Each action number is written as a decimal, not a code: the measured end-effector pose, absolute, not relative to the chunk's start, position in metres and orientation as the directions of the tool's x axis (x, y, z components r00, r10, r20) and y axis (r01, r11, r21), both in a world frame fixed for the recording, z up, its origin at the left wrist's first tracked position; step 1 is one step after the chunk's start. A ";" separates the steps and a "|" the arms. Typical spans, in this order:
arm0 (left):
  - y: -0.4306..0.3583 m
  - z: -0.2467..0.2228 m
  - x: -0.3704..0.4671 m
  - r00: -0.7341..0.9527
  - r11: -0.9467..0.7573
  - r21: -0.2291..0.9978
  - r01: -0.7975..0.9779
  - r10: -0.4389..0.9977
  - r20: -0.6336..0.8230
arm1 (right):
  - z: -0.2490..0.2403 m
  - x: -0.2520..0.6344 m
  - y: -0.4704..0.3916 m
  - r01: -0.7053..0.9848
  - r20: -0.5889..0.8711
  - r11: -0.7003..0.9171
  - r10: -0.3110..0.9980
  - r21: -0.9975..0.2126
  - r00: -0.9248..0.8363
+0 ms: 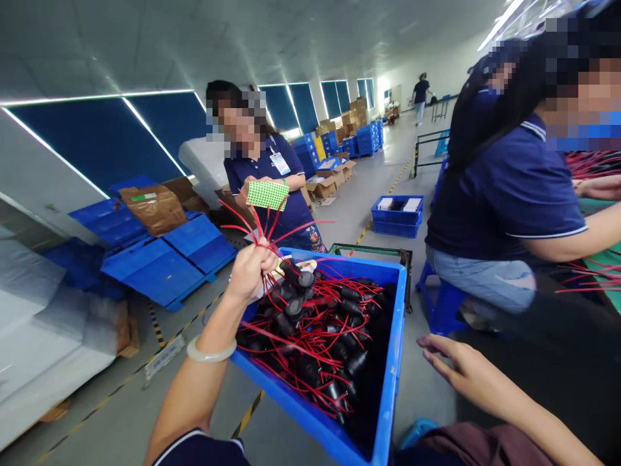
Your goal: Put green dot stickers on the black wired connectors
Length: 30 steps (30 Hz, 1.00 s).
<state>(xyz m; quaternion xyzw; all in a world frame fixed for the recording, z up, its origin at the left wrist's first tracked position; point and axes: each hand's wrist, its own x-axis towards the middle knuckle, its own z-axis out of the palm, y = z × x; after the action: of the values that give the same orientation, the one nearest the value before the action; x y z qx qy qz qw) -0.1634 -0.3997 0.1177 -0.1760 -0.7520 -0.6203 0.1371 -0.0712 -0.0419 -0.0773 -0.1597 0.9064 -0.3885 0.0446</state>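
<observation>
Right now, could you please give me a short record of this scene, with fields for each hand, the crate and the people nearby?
left hand: closed around a bunch of red wires with black parts hanging from them, raised over the crate
right hand: open, palm down, empty, beside the crate's right wall
blue crate: holds many more black parts with red wires
wrist: pale bangle on the left
standing person: faces the camera, holds a green dotted sheet
seated person: at right, back turned, on a blue stool

No text is legible anywhere (the co-worker's badge [280, 163] and green sheet [268, 194] are too blurred).
</observation>
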 end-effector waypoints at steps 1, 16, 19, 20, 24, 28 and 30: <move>-0.397 0.128 -0.163 -0.893 0.152 0.880 0.451 0.076 0.444 | -0.078 -0.071 -0.042 -0.257 0.036 0.651 -0.332 -0.714 -0.943; -0.361 0.216 -0.157 -0.828 0.165 0.813 0.558 0.167 0.535 | -0.085 -0.061 -0.027 -0.303 0.028 0.663 -0.391 -0.685 -0.920; -0.351 0.232 -0.158 -0.825 0.162 0.810 0.564 0.157 0.543 | -0.086 -0.058 -0.023 -0.318 0.048 0.653 -0.396 -0.687 -0.917; -0.350 0.238 -0.158 -0.812 0.142 0.801 0.582 0.146 0.565 | -0.086 -0.057 -0.022 -0.323 0.056 0.651 -0.396 -0.687 -0.917; -0.346 0.263 -0.157 -0.759 0.023 0.761 0.649 0.097 0.644 | -0.088 -0.055 -0.016 -0.337 0.096 0.647 -0.378 -0.684 -0.921; -0.338 0.283 -0.156 -0.767 -0.073 0.775 0.628 0.112 0.632 | -0.087 -0.053 -0.015 -0.344 0.125 0.644 -0.362 -0.683 -0.924; -0.332 0.290 -0.156 -0.769 -0.109 0.778 0.618 0.119 0.628 | -0.084 -0.051 -0.017 -0.353 0.135 0.645 -0.362 -0.678 -0.922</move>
<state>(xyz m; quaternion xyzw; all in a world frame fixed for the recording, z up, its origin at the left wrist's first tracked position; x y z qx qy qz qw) -0.1562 -0.3324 0.2897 -0.2871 -0.6423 -0.6870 0.1816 -0.0509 -0.0170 -0.0844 -0.1971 0.9069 -0.3723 0.0066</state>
